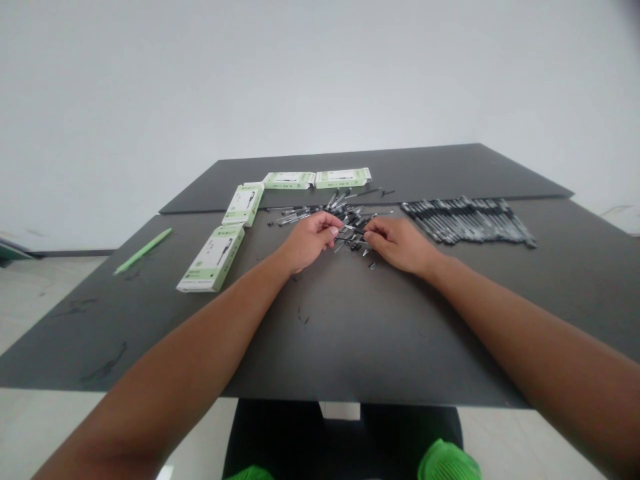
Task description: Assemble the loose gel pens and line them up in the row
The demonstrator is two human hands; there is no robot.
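Loose pen parts (pixel 345 204), clear barrels, dark grips and small tips, lie in a jumbled pile at the middle of the table. Just in front of this pile my left hand (pixel 313 239) is closed in a pinch on a slim pen part (pixel 348 228) that points to the right. Close by on the right, my right hand (pixel 397 244) has its thumb and fingers pinched on another pen part, dark and mostly hidden by the fingers. The two held pieces are nearly end to end; whether they touch I cannot tell. A small cone-shaped tip (pixel 372 265) lies below them.
To the right lies a long row of assembled-looking black and clear pens (pixel 467 220). Several green and white boxes (pixel 213 259) form a line at the left and back. A green pen (pixel 143 251) rests at far left. The dark table (pixel 350 333) has a seam across it.
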